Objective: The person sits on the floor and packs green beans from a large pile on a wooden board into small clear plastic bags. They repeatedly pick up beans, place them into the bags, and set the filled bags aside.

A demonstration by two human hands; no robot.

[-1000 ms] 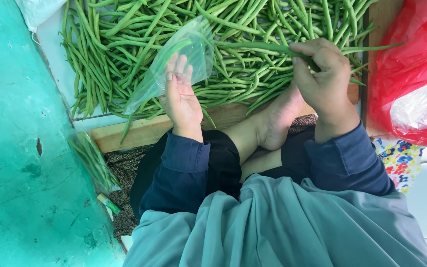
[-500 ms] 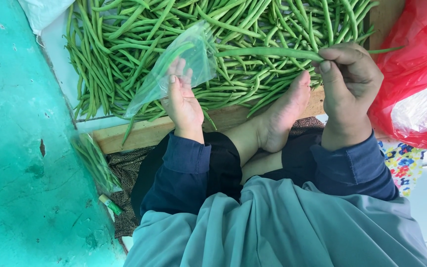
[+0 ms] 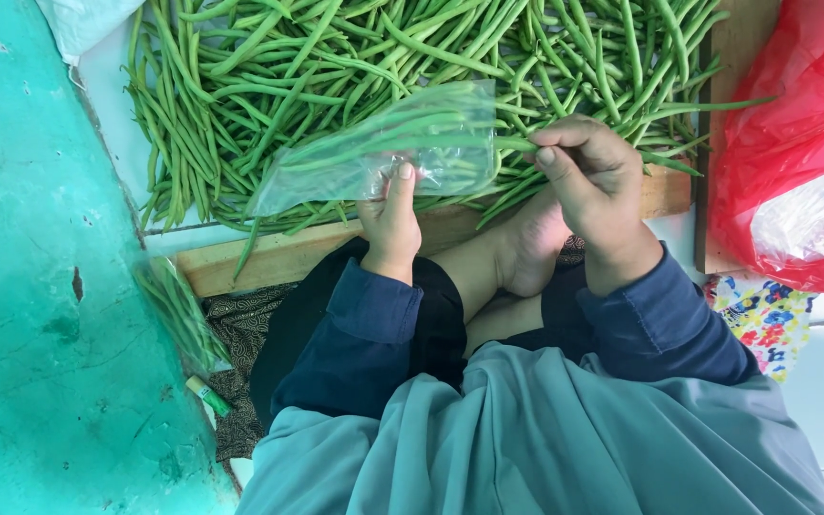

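Two hands in view, both busy. The left hand (image 3: 391, 221) pinches the lower edge of one clear plastic bag (image 3: 383, 153), thumb up on the film, and holds it on its side over the heap; the right hand (image 3: 591, 181) is curled tight around a small bunch of green beans (image 3: 512, 145) at the bag's mouth, their far ends already inside. How many beans sit in that bunch is hard to tell: the fingers cover the near ends and the film blurs the rest, though several long pods show through it. Beneath the bag lies one big pile of loose green beans (image 3: 269, 86), far too many to count, spread on a white sheet (image 3: 112, 105) and cut off by the top edge of the view. One wooden board (image 3: 278, 256) runs along the near edge of the pile, and a second wooden piece (image 3: 731, 57) stands at its right side. One bare foot (image 3: 531, 253) rests against the board between the two dark blue sleeves. To the right, one red plastic bag (image 3: 793, 143) is partly out of frame, its contents unseen. Left on the teal floor (image 3: 40, 334) lies a second clear bag of beans (image 3: 178, 315), already filled, and a small green tube-like thing (image 3: 210, 396) too small to make out.
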